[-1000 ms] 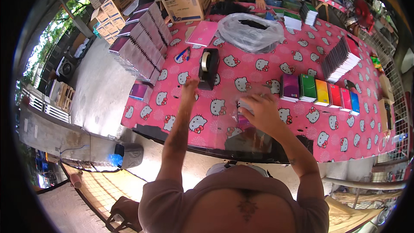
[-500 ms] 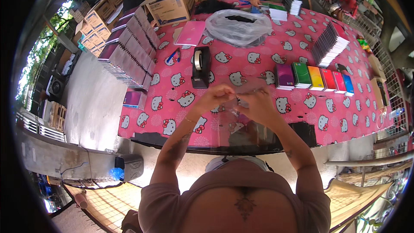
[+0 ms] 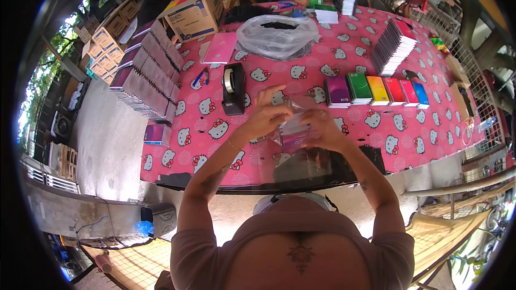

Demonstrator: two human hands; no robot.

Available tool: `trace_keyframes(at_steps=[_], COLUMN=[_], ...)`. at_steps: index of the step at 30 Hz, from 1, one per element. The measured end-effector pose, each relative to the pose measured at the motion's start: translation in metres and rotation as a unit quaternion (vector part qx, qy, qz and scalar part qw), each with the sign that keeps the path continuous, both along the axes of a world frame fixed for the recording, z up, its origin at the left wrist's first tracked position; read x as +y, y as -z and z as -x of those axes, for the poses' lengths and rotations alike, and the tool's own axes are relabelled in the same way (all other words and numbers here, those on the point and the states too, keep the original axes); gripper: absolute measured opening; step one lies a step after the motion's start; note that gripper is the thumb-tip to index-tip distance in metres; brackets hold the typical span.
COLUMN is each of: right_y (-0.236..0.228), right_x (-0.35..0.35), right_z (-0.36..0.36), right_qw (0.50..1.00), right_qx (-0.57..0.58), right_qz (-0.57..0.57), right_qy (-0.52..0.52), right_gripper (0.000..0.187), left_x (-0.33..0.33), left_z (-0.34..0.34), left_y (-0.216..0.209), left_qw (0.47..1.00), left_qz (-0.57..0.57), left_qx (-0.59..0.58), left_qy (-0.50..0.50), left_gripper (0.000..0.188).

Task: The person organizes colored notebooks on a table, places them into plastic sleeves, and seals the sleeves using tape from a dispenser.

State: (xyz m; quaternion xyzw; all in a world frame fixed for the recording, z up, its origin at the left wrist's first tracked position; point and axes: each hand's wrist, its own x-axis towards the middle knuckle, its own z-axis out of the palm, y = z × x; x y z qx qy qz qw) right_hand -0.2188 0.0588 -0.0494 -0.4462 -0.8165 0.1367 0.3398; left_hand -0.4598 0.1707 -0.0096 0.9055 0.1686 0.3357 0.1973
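Observation:
Both of my hands meet over the near edge of a table with a pink cartoon-cat cloth (image 3: 215,129). My left hand (image 3: 267,118) pinches the top of a small clear plastic sleeve (image 3: 294,135) that has a pink-purple card or booklet inside. My right hand (image 3: 321,129) grips the same sleeve from the right side. A black tape dispenser (image 3: 233,89) stands just beyond my left hand. A row of small coloured booklets (image 3: 376,89), purple through green, yellow, red and blue, lies to the right.
Long rows of stacked booklets (image 3: 148,78) line the table's left side, with another upright stack (image 3: 391,47) at the right. A clear bag (image 3: 277,35), a pink folder (image 3: 219,48) and an open cardboard box (image 3: 192,11) sit at the back. Two other people stand beyond the table.
My hands drew together from apart and closed on the plastic sleeve, lifting it near the table's front edge. The view also shifted slightly.

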Motion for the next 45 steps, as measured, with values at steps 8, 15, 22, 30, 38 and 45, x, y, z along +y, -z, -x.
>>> trace_keyframes(at_steps=[8,15,22,30,38,45], right_y=[0.029,0.03,0.024,0.001,-0.009,0.041], right_x=[0.002,0.035,0.051,0.01,0.019,0.047], right_z=[0.013,0.012,-0.009,0.007,0.027,0.0], right_qw=[0.998,0.793,0.955,0.996,0.986,0.924], right_qx=[0.044,0.548,0.235,0.052,-0.074,0.301], right_qz=[-0.039,0.266,0.134,0.067,-0.056,0.209], right_qy=[-0.017,0.035,-0.126,-0.036,0.141,0.106], right_gripper=[0.058,0.039,0.044,0.02,0.037,0.055], left_x=[-0.013,-0.008,-0.033,-0.062,-0.044,0.032], left_z=[-0.037,-0.009,0.006,0.003,-0.027,0.006], left_y=[0.032,0.055,0.043,0.026,0.006,0.078], left_qw=[0.991,0.831,0.977,0.992,0.969,0.913], left_qz=[0.022,0.551,0.201,0.031,-0.11,0.302], left_qx=[0.02,-0.067,0.039,0.09,0.065,-0.13], left_qy=[-0.127,-0.025,-0.054,-0.084,-0.213,-0.242], left_gripper=[0.051,0.075,0.051,0.035,0.033,0.032])
